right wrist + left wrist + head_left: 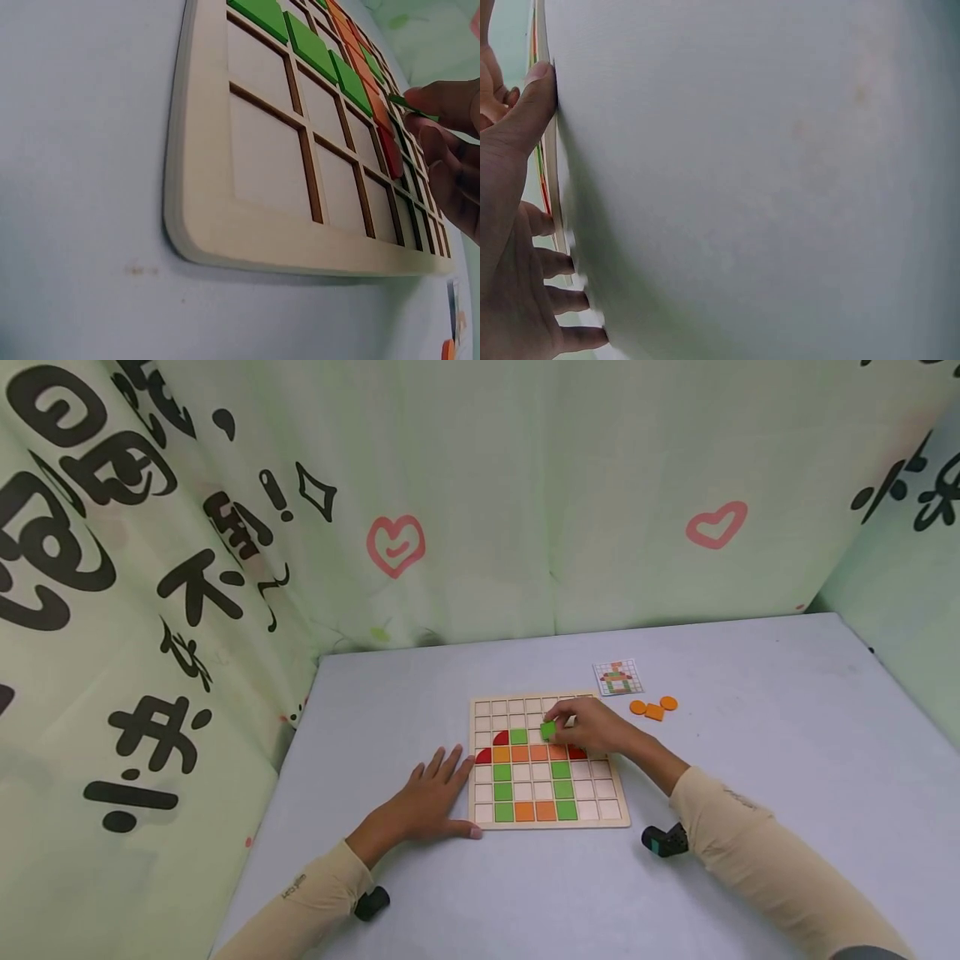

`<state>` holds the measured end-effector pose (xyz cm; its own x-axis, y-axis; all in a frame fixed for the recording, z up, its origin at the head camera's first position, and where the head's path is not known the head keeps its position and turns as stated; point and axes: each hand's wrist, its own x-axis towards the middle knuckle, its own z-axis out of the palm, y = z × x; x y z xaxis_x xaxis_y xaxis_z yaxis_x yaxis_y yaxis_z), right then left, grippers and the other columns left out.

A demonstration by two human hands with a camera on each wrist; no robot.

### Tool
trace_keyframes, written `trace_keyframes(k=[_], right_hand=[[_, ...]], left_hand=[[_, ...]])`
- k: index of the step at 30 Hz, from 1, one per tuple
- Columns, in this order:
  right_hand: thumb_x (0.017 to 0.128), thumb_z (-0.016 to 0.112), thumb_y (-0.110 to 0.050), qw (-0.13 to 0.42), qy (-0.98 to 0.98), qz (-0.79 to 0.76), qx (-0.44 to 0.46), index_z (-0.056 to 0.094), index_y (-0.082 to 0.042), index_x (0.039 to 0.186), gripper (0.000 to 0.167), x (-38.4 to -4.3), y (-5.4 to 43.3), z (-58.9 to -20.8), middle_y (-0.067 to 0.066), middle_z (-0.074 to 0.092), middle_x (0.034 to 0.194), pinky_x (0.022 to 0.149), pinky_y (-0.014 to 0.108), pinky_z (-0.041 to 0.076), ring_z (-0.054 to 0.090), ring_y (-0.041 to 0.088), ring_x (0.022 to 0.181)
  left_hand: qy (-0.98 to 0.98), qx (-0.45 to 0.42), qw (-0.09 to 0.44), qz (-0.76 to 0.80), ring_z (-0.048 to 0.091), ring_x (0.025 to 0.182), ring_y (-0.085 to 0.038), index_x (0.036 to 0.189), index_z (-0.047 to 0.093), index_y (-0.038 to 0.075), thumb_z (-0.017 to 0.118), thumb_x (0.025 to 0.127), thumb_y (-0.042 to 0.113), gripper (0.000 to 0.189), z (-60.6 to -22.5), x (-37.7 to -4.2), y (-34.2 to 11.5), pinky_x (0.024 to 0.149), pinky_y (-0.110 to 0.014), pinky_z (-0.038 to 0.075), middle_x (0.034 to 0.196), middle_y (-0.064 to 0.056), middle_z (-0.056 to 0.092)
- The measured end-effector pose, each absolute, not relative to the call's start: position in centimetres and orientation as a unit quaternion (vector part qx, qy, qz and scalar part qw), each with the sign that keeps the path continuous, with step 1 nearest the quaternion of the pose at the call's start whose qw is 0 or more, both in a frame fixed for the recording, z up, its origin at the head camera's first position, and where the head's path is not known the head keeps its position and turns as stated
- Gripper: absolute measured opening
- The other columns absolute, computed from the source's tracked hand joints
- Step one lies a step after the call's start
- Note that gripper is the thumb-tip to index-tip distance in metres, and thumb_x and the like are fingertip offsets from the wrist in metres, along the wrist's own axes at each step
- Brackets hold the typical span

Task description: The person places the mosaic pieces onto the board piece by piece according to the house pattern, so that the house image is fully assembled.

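A wooden grid board (597, 812) lies on the table with green, orange and red flat tiles set in some of its squares. My right hand (588, 725) pinches a green square tile (548, 730) between thumb and fingers, over the upper middle of the board. In the right wrist view the same green tile (413, 108) is tilted, seen nearly edge-on. My left hand (432, 799) rests with spread, straight fingers at the board's left edge, its thumb by the near left corner. In the left wrist view the left thumb (534, 105) touches the board's edge.
Behind the board's right corner lies a small pattern card (618, 677) showing a coloured grid figure. Next to it are orange round pieces (668, 702) and an orange square tile (654, 712). A printed curtain (480, 593) hangs along the table's back and left sides.
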<state>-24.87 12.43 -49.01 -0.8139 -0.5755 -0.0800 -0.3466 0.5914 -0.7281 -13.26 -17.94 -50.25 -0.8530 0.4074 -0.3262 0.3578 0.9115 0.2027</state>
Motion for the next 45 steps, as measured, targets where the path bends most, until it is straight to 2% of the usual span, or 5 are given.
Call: trace_keyframes(k=[12, 29, 36, 45], right_hand=[[0.091, 0.074, -0.017, 0.162, 0.884, -0.359, -0.252, 0.072, -0.006, 0.114, 0.025, -24.7, 10.8, -49.1, -0.001, 0.063, 0.081, 0.073, 0.031, 0.042, 0.053, 0.014, 0.076], [0.09, 0.075, -0.022, 0.144, 0.895, -0.333, -0.26, 0.073, -0.009, 0.113, 0.027, -24.4, 10.3, -49.4, -0.003, 0.066, 0.087, 0.073, 0.03, 0.043, 0.054, 0.014, 0.078], [0.091, 0.074, -0.024, 0.134, 0.909, -0.3, -0.256, 0.073, -0.011, 0.112, 0.025, -24.6, 10.1, -49.5, 0.0, 0.069, 0.098, 0.081, 0.036, 0.049, 0.059, 0.017, 0.09], [0.09, 0.075, -0.027, 0.126, 0.918, -0.289, -0.24, 0.075, -0.01, 0.108, 0.025, -24.7, 9.9, -49.4, 0.004, 0.071, 0.106, 0.084, 0.04, 0.05, 0.061, 0.019, 0.092]], left_hand=[[0.961, 0.201, 0.178, 0.064, 0.01, 0.155, -0.04, 0.163, 0.014, 0.017, 0.064, 0.078, 0.077, 0.115, -50.5, -13.3, -18.0, 0.118, -0.065, 0.022, 0.17, -0.011, 0.01], [0.96, 0.202, 0.181, 0.064, 0.01, 0.155, -0.041, 0.163, 0.015, 0.016, 0.063, 0.078, 0.077, 0.115, -50.2, -13.2, -18.0, 0.118, -0.065, 0.022, 0.17, -0.012, 0.011], [0.96, 0.204, 0.181, 0.064, 0.011, 0.155, -0.041, 0.163, 0.014, 0.016, 0.063, 0.079, 0.077, 0.115, -50.1, -13.2, -17.9, 0.117, -0.065, 0.023, 0.17, -0.012, 0.011], [0.961, 0.198, 0.184, 0.059, 0.01, 0.155, -0.04, 0.163, 0.014, 0.017, 0.063, 0.078, 0.077, 0.115, -50.1, -13.3, -17.8, 0.118, -0.065, 0.022, 0.17, -0.011, 0.01]])
